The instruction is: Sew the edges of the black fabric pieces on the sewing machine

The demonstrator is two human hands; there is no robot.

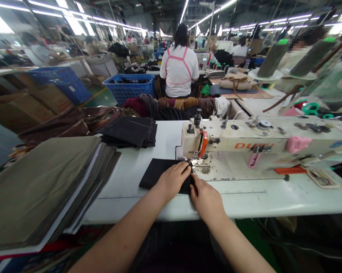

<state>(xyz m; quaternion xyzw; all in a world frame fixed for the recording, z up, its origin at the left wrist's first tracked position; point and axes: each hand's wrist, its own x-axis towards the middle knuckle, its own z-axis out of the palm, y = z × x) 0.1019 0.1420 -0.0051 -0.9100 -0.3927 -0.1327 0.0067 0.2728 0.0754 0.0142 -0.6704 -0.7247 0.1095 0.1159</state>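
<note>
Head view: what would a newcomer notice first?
Both hands meet at centre: the left hand lies on a black fabric piece and the right hand touches its near edge, at the needle end of the white sewing machine. A thick stack of olive fabric fills the table's left side. Beyond, a person in white sits with their back turned.

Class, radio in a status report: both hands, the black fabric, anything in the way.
Left hand flat on black fabric piece at sewing machine. Right hand on its near edge, grip unclear. Nothing blocking.
</note>
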